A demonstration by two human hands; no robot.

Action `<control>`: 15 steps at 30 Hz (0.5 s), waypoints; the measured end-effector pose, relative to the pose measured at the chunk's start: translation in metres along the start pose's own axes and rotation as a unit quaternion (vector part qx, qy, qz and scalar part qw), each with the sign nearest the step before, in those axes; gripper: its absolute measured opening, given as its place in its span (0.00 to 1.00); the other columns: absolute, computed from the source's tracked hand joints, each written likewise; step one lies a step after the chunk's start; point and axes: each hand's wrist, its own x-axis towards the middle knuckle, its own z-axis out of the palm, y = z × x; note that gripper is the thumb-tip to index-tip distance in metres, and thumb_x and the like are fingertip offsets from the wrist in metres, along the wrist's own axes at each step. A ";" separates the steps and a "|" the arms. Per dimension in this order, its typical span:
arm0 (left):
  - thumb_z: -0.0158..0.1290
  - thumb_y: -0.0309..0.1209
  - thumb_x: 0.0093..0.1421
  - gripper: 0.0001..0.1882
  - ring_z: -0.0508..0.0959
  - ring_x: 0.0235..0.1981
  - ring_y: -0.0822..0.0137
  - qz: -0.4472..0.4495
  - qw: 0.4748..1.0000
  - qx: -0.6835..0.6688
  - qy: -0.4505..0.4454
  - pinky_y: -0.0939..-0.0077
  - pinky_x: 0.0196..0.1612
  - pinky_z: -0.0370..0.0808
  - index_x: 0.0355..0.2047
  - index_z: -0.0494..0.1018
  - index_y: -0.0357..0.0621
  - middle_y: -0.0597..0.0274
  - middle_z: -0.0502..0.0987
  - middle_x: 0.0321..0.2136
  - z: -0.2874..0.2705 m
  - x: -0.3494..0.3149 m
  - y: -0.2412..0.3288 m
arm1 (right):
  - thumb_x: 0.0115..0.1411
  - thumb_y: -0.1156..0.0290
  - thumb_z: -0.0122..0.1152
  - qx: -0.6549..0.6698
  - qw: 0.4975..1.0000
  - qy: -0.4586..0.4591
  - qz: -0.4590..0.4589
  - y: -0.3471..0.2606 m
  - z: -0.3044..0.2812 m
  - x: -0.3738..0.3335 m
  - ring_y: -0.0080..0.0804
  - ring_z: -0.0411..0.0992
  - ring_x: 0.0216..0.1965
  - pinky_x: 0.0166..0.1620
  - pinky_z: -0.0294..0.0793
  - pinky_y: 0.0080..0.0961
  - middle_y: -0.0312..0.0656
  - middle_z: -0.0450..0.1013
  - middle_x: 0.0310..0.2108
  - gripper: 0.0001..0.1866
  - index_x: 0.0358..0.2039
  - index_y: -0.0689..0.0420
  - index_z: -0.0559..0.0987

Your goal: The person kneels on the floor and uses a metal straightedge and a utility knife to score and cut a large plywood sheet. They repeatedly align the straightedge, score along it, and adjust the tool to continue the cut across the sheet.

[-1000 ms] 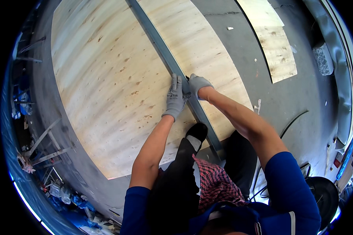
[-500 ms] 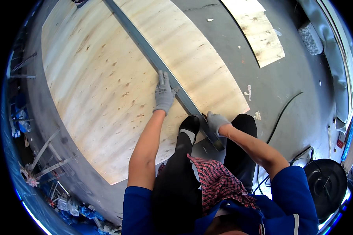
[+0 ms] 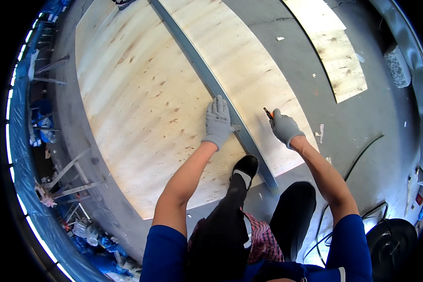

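A large pale plywood sheet (image 3: 141, 113) lies on the floor before me. Across it runs a long grey metal bar (image 3: 197, 61), from the far edge to just past the near one. My left hand (image 3: 217, 123), in a grey glove, lies flat with outstretched fingers at the bar's left side, touching it. Right of the bar, my gloved right hand (image 3: 285, 128) is closed around a utility knife (image 3: 269, 113) with an orange and black body; its tip points up and left, and most of its handle is hidden. My black shoe (image 3: 246, 167) rests on the plywood beside the bar.
Another person's shoe (image 3: 123, 3) shows at the far edge. A narrow plywood offcut (image 3: 338, 56) lies at the far right, with a stone-like block (image 3: 397, 68) beyond. A dark cable (image 3: 362, 155) and a round black object (image 3: 391, 244) are at the right; metal stands (image 3: 73, 171) are at the left.
My right hand has moved from the bar's near end, forward and right over the plywood, with the utility knife. The left hand stays at the bar; the whole view has shifted.
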 end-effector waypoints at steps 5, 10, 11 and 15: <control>0.61 0.61 0.46 0.59 0.51 0.70 0.49 -0.019 0.997 -0.072 -0.032 0.58 0.71 0.44 0.66 0.52 0.28 0.39 0.50 0.68 -0.020 0.004 0.005 | 0.67 0.63 0.47 0.112 0.992 0.050 -0.036 -0.041 -0.001 0.009 0.63 0.74 0.31 0.35 0.71 0.55 0.60 0.75 0.27 0.12 0.40 0.58 0.64; 0.64 0.46 0.50 0.48 0.58 0.66 0.50 0.025 0.993 -0.115 -0.002 0.59 0.69 0.53 0.63 0.56 0.33 0.44 0.54 0.67 -0.022 0.006 -0.018 | 0.66 0.64 0.50 0.229 0.970 0.083 -0.024 -0.088 -0.017 -0.032 0.64 0.73 0.29 0.32 0.70 0.54 0.60 0.74 0.25 0.11 0.42 0.57 0.63; 0.64 0.43 0.50 0.45 0.59 0.65 0.49 0.028 0.991 -0.127 -0.009 0.59 0.68 0.54 0.62 0.57 0.33 0.45 0.55 0.66 -0.024 0.009 -0.023 | 0.66 0.65 0.51 0.264 0.961 0.081 -0.001 -0.093 -0.021 -0.042 0.64 0.73 0.28 0.32 0.70 0.53 0.59 0.73 0.23 0.11 0.43 0.57 0.64; 0.61 0.32 0.53 0.36 0.62 0.63 0.48 0.036 0.991 -0.127 -0.018 0.58 0.66 0.59 0.59 0.60 0.35 0.47 0.60 0.62 -0.029 0.015 -0.027 | 0.66 0.67 0.51 0.359 0.928 0.058 0.081 -0.101 -0.038 -0.078 0.63 0.73 0.28 0.30 0.69 0.50 0.57 0.72 0.22 0.10 0.44 0.56 0.65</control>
